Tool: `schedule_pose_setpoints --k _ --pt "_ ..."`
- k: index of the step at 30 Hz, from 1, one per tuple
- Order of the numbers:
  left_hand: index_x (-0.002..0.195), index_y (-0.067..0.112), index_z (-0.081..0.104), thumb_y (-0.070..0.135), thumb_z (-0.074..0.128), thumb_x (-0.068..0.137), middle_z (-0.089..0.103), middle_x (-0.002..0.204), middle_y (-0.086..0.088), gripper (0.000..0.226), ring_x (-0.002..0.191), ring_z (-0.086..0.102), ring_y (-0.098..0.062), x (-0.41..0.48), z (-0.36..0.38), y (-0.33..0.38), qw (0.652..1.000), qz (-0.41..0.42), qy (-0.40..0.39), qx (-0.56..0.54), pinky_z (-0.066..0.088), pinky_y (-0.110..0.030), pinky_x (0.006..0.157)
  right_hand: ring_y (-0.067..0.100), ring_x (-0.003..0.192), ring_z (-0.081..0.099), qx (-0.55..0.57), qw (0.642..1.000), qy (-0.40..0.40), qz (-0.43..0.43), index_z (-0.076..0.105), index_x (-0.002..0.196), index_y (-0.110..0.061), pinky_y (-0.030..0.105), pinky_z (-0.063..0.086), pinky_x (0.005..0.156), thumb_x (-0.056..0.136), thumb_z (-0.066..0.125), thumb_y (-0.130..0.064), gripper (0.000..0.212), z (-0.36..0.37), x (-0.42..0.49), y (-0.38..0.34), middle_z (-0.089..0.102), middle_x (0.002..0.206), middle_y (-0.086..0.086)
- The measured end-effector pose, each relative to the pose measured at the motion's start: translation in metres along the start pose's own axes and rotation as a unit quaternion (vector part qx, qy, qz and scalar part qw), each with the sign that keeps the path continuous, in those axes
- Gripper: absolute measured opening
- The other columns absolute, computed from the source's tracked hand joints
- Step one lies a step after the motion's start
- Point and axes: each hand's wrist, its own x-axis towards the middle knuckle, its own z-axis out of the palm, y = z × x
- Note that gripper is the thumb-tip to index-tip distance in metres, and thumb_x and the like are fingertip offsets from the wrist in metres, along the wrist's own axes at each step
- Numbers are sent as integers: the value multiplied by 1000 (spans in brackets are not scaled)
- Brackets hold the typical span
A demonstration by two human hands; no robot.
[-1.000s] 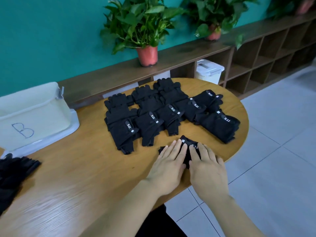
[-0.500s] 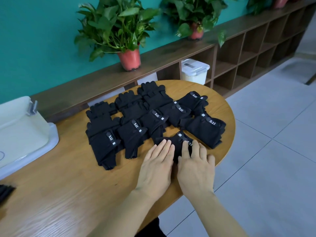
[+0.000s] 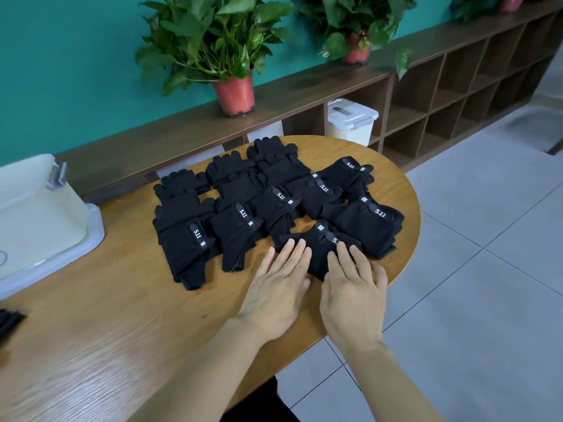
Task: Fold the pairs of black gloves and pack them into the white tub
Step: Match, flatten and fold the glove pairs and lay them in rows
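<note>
While left hand (image 3: 275, 289) and right hand (image 3: 355, 292) press flat on one glove pair (image 3: 318, 239) at the tabletop's right edge, other pairs (image 3: 240, 202) lie unpacked | white tub (image 3: 42, 217): no gloves visible | progress: early

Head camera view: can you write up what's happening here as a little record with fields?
Place: wooden table
Left hand: flat, fingers straight, pressing the nearest glove pair
Right hand: flat, pressing the same pair
Other glove pairs: laid in rows behind it
White tub: at the table's left end, inside not visible
Stage: pressed pair not yet packed
</note>
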Motion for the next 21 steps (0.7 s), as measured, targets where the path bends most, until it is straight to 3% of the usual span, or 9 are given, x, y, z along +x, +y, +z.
schedule_pose_setpoints --k 5,11,16,21 --pt "156 21 -13 39 13 109 -22 162 8 57 145 -30 -6 -6 -2 -3 1000 -10 -7 9 -23 -32 118 33 130 51 -8 1000 1 -9 69 119 -3 55 34 105 91 35 -23 48 -3 3 -1 64 130 13" --pt "154 25 -16 41 10 109 -23 161 9 55 144 -31 -4 -37 -14 -20 998 -43 41 -6 -25 -29 116 32 130 51 9 998 38 -56 67 122 -6 53 28 107 90 37 -20 46 -24 6 -20 64 129 12" --pt "152 27 -19 56 -18 91 -21 161 10 67 143 -31 -3 -88 -24 -53 992 -110 59 3 -26 -28 115 32 129 52 31 994 9 -108 64 126 -5 52 28 107 92 34 -24 49 -31 1 -62 64 129 15" --pt "151 27 -17 57 -21 85 -18 161 9 73 142 -31 -3 -160 -32 -93 977 -193 86 -5 -24 -26 116 32 128 53 60 984 -25 -168 63 127 -5 49 28 107 92 34 -23 49 -27 -11 -119 63 129 17"
